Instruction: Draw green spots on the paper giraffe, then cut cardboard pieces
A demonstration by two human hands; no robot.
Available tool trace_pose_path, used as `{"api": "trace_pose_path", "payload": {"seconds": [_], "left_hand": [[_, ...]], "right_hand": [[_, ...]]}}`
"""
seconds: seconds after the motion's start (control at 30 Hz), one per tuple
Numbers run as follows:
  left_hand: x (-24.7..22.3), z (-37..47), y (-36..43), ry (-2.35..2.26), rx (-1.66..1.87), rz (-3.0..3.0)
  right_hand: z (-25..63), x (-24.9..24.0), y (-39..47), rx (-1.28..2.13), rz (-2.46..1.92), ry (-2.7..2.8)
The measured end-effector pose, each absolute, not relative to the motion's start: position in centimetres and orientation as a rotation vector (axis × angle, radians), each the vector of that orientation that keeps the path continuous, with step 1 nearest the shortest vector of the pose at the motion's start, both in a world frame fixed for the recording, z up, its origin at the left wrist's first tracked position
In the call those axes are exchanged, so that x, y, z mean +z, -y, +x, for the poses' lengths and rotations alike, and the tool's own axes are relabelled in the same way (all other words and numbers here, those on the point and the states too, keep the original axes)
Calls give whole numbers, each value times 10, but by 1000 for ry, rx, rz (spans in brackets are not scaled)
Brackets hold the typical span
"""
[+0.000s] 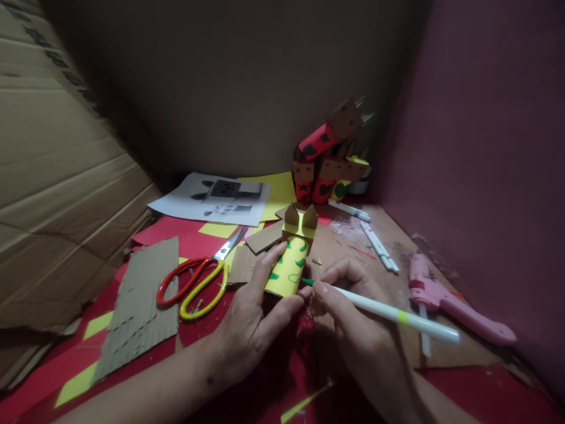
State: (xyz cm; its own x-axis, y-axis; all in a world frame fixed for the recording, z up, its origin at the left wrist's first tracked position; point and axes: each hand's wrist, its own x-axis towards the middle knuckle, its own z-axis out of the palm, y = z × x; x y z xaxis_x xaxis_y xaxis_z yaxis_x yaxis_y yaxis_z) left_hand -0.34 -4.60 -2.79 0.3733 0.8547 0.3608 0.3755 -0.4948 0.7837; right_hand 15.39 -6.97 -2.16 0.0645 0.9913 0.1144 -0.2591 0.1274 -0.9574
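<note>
A yellow paper tube figure [289,268] with a cardboard head and two pointed ears lies in the middle, green leaf-like marks on its body. My left hand [260,312] is closed around the tube's lower part, fingers on its left side and thumb at its bottom edge. My right hand [353,318] pinches a white marker [379,306] with a green tip. That tip is at the tube's right edge, beside an unfilled green outline.
Red-and-yellow scissors [203,277] and corrugated cardboard [141,300] lie left. Behind are a printed sheet [216,197] and several finished figures [324,182]. White markers [378,247] and a pink glue gun [450,300] lie right. Cardboard stands far left [57,176].
</note>
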Motion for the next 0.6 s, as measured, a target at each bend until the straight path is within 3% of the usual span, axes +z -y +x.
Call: {"api": "trace_pose_path", "payload": {"seconds": [0.6], "left_hand": [[-29, -4, 46, -1056, 1030, 2019]], "right_hand": [[156, -24, 70, 1198, -1007, 1079]]}}
